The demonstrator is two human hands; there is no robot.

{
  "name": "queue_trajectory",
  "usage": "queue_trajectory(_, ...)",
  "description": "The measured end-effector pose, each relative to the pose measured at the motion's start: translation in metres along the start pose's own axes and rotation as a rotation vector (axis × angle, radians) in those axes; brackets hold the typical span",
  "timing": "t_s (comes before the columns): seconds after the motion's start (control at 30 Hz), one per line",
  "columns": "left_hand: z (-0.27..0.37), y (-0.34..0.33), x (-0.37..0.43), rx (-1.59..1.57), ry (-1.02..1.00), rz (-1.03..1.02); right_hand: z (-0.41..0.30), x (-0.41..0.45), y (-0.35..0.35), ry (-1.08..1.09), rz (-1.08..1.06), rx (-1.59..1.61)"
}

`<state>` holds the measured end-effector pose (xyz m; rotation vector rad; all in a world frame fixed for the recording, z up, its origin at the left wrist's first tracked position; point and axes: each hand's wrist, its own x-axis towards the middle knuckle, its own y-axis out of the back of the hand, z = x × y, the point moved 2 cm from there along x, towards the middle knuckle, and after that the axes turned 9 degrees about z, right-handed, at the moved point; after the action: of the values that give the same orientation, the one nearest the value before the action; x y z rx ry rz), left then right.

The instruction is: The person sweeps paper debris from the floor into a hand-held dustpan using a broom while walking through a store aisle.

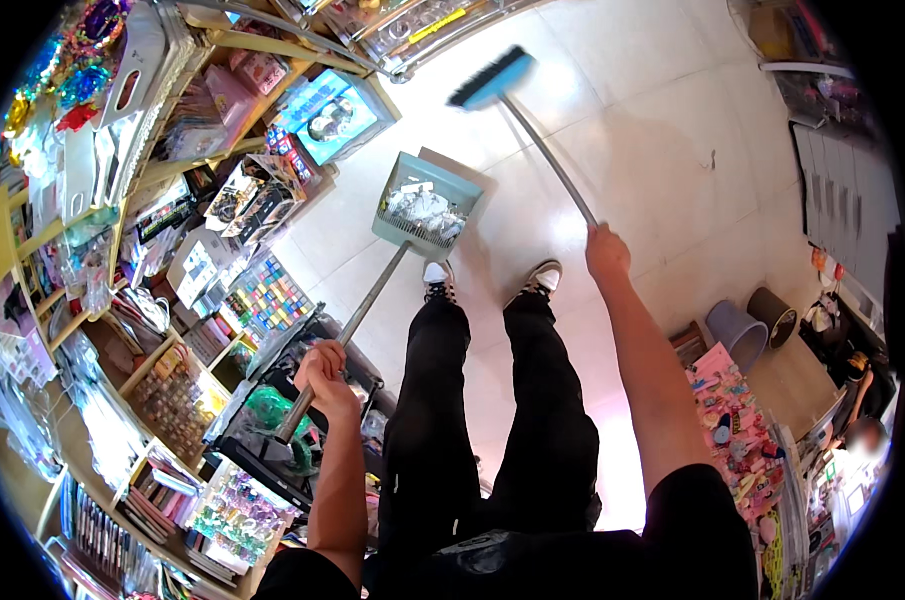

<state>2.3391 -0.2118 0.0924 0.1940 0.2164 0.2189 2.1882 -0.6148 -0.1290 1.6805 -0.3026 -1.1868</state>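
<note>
My left hand (328,379) is closed around the long handle of a grey-green plastic dustpan (461,184). The dustpan rests on the tiled floor ahead of my left shoe, with crumpled white and clear scraps lying inside it. In my right hand (608,252) is the grey handle of a broom (501,79). The broom's blue head with dark bristles is slightly blurred, beyond the dustpan and to its right. The two heads are apart. Whether the bristles touch the floor, I cannot tell.
Crowded shop shelves (148,360) line the left, and a blue box (331,116) stands near the dustpan. A small dark scrap (713,160) lies on the floor at right. Two bins (737,334) stand by a rack of pink trinkets (737,442). Another person (865,435) is at the far right.
</note>
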Motion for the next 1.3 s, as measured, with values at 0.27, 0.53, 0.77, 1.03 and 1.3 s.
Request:
queue_trajectory(0.27, -0.013, 0.038, 0.015, 0.038, 0.068, -0.005, -0.160, 0.048, -0.002, 0.200, 0.077, 0.094)
queue_trajectory(0.53, -0.024, 0.084, 0.043, 0.078, 0.090, 0.009, -0.134, 0.035, -0.034, 0.032, 0.001, 0.036)
queue_trajectory(0.77, -0.025, 0.108, 0.067, 0.081, 0.088, -0.015, -0.054, -0.017, -0.016, 0.007, -0.021, -0.184)
queue_trajectory(1.03, -0.031, 0.120, 0.086, 0.084, 0.034, -0.048, -0.161, 0.009, -0.015, 0.105, 0.104, -0.074)
queue_trajectory(1.3, -0.032, 0.113, 0.084, 0.141, -0.010, -0.060, -0.174, 0.007, -0.054, -0.048, -0.002, 0.072)
